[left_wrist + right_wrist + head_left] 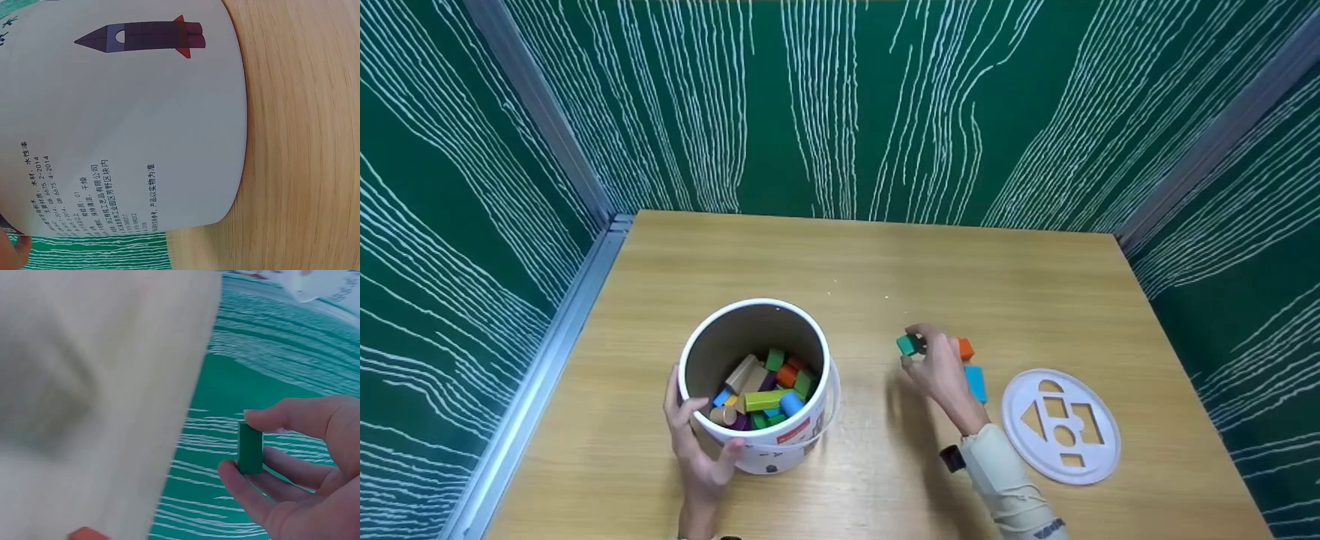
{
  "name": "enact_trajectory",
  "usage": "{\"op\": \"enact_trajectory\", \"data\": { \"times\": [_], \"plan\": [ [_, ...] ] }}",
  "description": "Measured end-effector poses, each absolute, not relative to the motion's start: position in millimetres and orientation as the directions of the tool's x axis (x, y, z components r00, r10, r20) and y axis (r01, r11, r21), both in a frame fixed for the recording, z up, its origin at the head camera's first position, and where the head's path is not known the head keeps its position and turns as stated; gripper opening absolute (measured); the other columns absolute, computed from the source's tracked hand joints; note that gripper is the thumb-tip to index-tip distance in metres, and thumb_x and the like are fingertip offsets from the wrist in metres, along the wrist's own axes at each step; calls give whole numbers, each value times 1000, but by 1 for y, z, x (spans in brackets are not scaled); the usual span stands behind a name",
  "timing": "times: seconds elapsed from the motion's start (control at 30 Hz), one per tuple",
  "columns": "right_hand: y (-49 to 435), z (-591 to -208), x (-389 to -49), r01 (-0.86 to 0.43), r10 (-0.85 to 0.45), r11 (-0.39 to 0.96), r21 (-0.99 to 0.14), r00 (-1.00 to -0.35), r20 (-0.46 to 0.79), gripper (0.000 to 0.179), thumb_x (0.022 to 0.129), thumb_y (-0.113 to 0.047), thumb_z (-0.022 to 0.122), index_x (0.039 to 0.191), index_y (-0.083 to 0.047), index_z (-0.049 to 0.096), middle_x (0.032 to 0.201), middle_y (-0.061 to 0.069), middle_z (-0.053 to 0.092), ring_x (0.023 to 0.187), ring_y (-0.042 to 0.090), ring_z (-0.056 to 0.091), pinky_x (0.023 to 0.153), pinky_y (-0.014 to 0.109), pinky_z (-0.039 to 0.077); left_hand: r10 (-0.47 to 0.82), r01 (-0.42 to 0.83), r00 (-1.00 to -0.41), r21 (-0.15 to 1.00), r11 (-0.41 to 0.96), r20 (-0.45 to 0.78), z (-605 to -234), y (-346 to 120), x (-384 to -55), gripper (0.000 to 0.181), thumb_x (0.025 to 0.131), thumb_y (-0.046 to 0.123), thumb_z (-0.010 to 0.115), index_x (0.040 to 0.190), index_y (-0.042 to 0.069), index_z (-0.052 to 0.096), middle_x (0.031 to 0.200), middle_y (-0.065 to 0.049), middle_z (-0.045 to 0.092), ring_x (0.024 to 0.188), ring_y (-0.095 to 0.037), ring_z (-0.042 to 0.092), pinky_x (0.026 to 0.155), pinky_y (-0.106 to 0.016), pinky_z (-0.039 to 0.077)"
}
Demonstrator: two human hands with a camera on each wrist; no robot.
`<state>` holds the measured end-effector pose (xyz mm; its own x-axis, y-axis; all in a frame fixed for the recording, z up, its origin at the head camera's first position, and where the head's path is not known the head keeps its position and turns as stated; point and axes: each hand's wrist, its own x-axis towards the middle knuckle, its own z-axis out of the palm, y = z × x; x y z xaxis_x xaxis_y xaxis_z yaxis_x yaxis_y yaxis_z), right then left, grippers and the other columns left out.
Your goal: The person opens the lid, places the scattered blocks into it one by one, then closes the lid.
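My left hand (701, 457) grips a white bucket (769, 462), thumb at the near rim and fingers along its left side. Wooden blocks (765, 400) in several colours fill the bucket's lower part. In the left wrist view the bucket's wall (140, 112) shows a printed rocket and small text. Between thumb and fingertips my right hand (943, 371) pinches a green block (908, 345), seen as an upright rectangle in the right wrist view (250, 448). An orange block (966, 349) and a flat blue block (976, 383) lie just beside this hand.
A round white lid (1035, 454) with shaped cut-outs lies on the wooden table (855, 255), right of my right forearm. The bucket's pale handle (835, 397) hangs down its right side. Green walls with white wavy lines (817, 112) close off the table's back and sides.
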<state>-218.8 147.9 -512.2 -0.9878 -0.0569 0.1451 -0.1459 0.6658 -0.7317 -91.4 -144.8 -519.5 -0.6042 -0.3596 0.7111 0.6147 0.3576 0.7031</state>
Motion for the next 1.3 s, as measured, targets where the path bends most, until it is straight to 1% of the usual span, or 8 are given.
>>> {"op": "enact_trajectory", "data": {
  "times": [0.13,0.43,0.6,0.67,0.83,1.03,1.13,1.3],
  "plan": [
    [139,-493,-215,-193,-91,643,-742,-980,176,37,73,5,73,109,3,64,101,17,67,87,29,65,76,44,55,-359,615,-602,701,361,713,-519,-145,-92,66,82,45,66,106,-12,42,141,-39,24,133,-37,29,110,-42,27],
    [119,-454,-202,-261,-156,613,-746,-965,210,39,74,1,76,111,0,64,102,11,67,85,24,65,76,38,56,-359,589,-622,718,371,696,-519,-145,-90,63,82,44,66,106,-10,43,142,-37,24,135,-35,28,111,-41,27],
    [110,-439,-195,-325,-186,606,-726,-945,267,40,72,2,78,110,-1,64,104,10,66,85,23,66,75,36,56,-356,583,-629,722,373,691,-519,-145,-90,65,82,46,66,106,-10,43,144,-35,24,135,-35,27,108,-53,26],
    [106,-434,-192,-349,-199,604,-716,-936,289,40,72,2,78,110,-2,65,104,9,65,85,21,65,75,35,56,-354,580,-632,724,374,689,-519,-145,-90,66,82,46,67,107,-10,43,144,-35,24,136,-34,27,109,-51,26],
    [99,-422,-185,-420,-248,591,-688,-907,340,41,72,2,78,110,-3,65,105,7,65,85,16,63,75,30,56,-355,583,-626,719,378,694,-518,-145,-90,65,82,46,66,106,-10,43,143,-36,24,135,-34,28,111,-35,27],
    [87,-411,-180,-477,-306,593,-649,-879,366,41,72,0,79,111,-5,65,107,6,65,87,14,62,75,24,55,-361,600,-615,713,364,701,-519,-145,-91,65,82,44,66,105,-11,42,141,-39,24,134,-36,28,111,-37,27],
    [80,-406,-178,-501,-337,589,-635,-866,370,41,73,0,78,112,-5,65,109,7,64,88,16,61,75,26,56,-367,581,-630,729,361,684,-528,-148,-92,65,81,43,67,107,-11,42,144,-35,23,135,-35,27,111,-39,26],
    [69,-401,-175,-521,-388,573,-632,-852,351,40,75,-1,77,113,-5,64,114,9,63,92,18,60,76,29,56,-369,566,-647,744,355,668,-549,-154,-97,66,79,46,69,110,-6,44,150,-24,23,136,-36,25,107,-60,24]
  ]
}}
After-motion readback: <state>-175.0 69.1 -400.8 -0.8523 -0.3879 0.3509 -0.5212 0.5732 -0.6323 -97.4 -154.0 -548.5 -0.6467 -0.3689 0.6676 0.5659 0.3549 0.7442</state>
